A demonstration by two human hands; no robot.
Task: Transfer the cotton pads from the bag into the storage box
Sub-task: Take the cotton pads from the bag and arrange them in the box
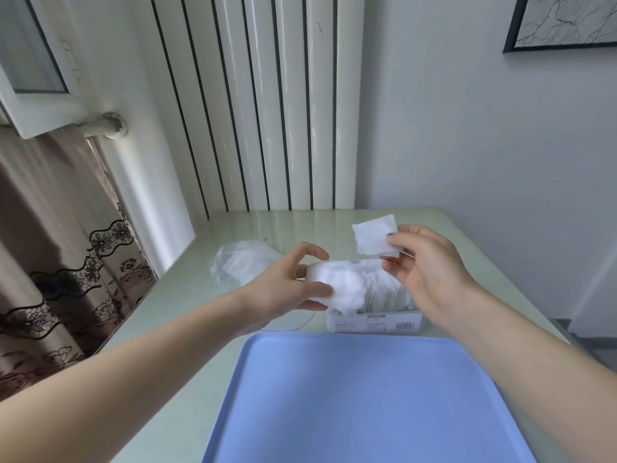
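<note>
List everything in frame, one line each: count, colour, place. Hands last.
storage box: 1, clear with a label, on the table beyond the tray, pads stacked inside
bunch of cotton pads: count unclear, white, at the box's left end
single cotton pad: 1, white, raised above the box
bag: 1, clear plastic, on the table left of the box
tray: 1, blue, nearest the camera
table: 1, pale green
radiator: 1, white, behind the table
curtain: 1, brown with lace trim, far left
framed picture: 1, black frame, top right
left hand: grips the bunch
right hand: pinches the single pad
</note>
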